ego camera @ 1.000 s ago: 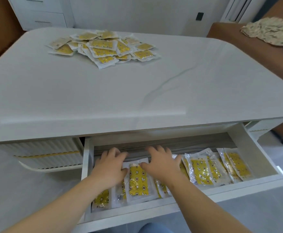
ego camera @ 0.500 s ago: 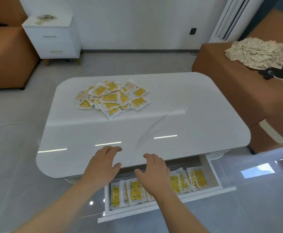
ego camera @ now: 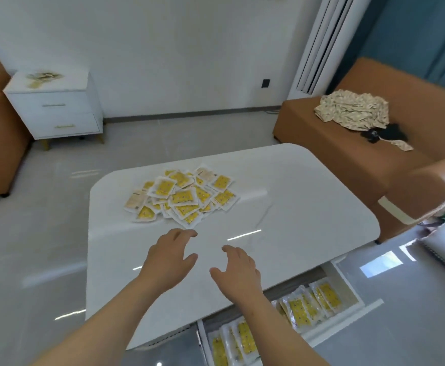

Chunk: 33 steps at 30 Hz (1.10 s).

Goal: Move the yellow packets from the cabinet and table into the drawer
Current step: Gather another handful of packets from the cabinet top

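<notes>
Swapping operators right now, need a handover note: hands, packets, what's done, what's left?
Hands: left hand and right hand are both open and empty, over the table, fingers pointing toward the pile.
Packets: pile of yellow packets on the table's far left part. A small blurred heap sits on the white cabinet, likely more packets.
Done: drawer is open, with a row of packets already inside.
Left: table pile, then cabinet heap, into the drawer.
</notes>
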### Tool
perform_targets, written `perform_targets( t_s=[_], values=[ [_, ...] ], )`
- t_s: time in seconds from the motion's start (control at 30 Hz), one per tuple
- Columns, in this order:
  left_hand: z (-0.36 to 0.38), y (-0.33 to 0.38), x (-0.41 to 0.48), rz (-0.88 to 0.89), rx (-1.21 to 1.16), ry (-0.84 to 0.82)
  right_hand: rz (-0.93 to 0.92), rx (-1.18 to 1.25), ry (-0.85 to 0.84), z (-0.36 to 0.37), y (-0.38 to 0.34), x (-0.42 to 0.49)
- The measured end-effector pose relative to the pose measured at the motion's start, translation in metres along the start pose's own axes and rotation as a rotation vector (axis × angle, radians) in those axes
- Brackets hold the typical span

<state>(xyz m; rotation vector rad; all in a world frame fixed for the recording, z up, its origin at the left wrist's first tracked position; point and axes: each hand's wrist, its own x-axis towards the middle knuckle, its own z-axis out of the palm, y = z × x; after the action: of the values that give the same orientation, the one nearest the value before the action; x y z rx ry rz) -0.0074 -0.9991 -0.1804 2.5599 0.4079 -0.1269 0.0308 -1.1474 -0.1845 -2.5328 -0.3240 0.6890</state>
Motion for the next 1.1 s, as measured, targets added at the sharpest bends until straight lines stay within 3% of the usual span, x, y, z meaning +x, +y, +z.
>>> perform_targets(
  t_s=[0.17, 0.4, 0.8, 1.1],
  values=[
    [-0.072, -0.073, 0.028, 0.137, 0.078, -0.108, 0.127, 0.084, 0.053, 0.036, -0.098, 0.007],
    [-0.149, -0.132, 0.069, 0.25, 0.176, -0.067, 0.101, 0.068, 0.174, 0.041, -0.19, 0.043],
    [-0.233, -0.232, 0.177, 0.258, 0.212, -0.027, 0.038, 0.037, 0.213, 0.064, -0.327, 0.161],
    [-0.357, -0.373, 0.315, 0.246, 0.173, -0.067, 0.075, 0.117, 0.25, 0.101, -0.508, 0.299]
  ],
)
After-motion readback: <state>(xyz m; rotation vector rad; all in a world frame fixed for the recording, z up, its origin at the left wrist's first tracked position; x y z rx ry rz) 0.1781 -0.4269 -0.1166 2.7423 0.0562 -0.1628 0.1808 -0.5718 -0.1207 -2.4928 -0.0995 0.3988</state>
